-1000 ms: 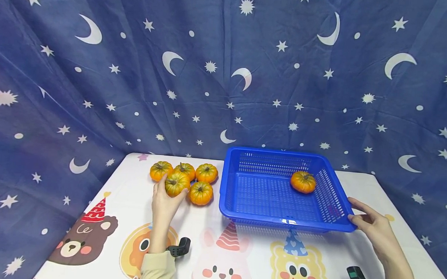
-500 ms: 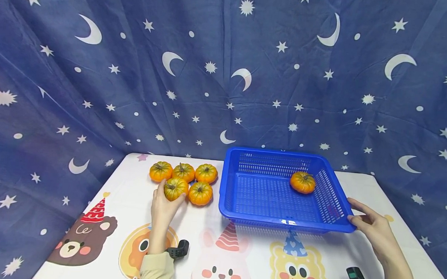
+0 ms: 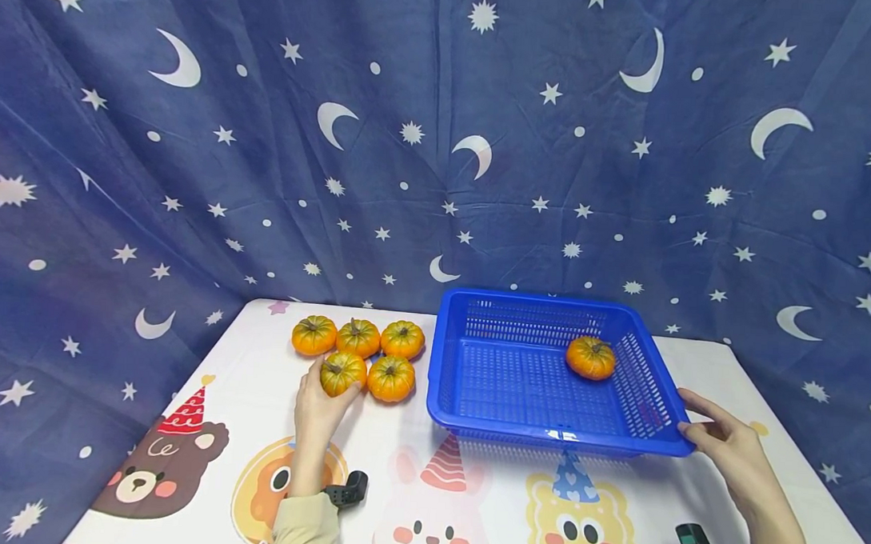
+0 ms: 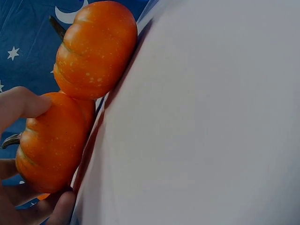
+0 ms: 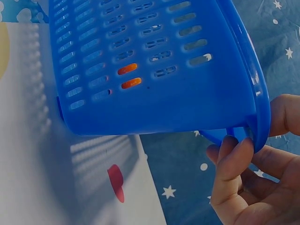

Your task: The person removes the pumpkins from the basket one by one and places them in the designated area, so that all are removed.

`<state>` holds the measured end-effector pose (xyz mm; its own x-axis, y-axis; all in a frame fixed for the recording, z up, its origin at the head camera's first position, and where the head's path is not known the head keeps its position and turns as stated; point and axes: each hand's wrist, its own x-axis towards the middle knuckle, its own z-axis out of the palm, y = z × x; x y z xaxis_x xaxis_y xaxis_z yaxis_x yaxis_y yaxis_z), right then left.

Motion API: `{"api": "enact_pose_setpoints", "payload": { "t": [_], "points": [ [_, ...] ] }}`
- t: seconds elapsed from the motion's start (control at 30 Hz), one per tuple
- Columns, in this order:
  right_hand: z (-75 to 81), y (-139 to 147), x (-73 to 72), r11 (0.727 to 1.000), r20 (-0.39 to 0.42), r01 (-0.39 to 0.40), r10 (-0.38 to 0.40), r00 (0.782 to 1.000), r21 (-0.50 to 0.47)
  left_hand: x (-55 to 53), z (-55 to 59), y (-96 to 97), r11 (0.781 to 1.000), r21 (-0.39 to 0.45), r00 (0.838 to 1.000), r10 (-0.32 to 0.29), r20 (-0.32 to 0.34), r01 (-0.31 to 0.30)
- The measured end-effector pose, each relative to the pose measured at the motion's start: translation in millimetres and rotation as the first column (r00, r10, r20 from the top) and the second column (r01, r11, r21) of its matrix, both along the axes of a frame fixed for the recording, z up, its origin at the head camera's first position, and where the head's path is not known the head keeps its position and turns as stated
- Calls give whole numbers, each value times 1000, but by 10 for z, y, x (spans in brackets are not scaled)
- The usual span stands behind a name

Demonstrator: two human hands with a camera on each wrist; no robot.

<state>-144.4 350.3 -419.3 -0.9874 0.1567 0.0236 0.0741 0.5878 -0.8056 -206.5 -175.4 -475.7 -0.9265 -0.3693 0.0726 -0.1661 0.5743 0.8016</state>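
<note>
My left hand (image 3: pixel 321 400) holds a small orange-and-green pumpkin (image 3: pixel 343 374) at the front left of a group. In the left wrist view the thumb lies on one side of this pumpkin (image 4: pixel 55 143), and the other fingers curl at its opposite side. Right beside it sits another pumpkin (image 3: pixel 392 378), with several more in a row behind. On the right, my right hand (image 3: pixel 733 446) grips the right rim of a blue plastic basket (image 3: pixel 545 442), thumb and fingers about the rim in the right wrist view. One pumpkin (image 3: pixel 591 357) lies inside the basket, towards its right.
A white table cover (image 3: pixel 237 393) with cartoon animals spreads under everything. Behind the table hangs a dark blue curtain (image 3: pixel 381 182) with moons and stars. Black wrist cameras (image 3: pixel 349 489) sit on both wrists.
My left hand has brought its pumpkin slightly down and towards me, so more of the pumpkin behind it shows. The right hand and basket have stayed in place.
</note>
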Motion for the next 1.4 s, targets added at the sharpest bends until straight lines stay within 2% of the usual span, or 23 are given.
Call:
{"api": "enact_pose_setpoints", "payload": {
  "t": [0.23,0.6,1.0,1.4],
  "points": [
    [-3,5,0,1000,-8,-7,7,1000,-8,1,-26,-1,1000,-20,1000,7,21,-7],
    [-9,3,-2,1000,-2,-2,2,1000,14,-2,-23,-7,999,-41,1000,0,10,1],
    [-4,7,-1,1000,15,0,0,1000,24,7,64,-20,1000,-17,1000,2,26,-1],
    [0,10,-2,1000,-2,-15,15,1000,1,44,205,-22,1000,-21,999,4,-46,-5]
  ]
}}
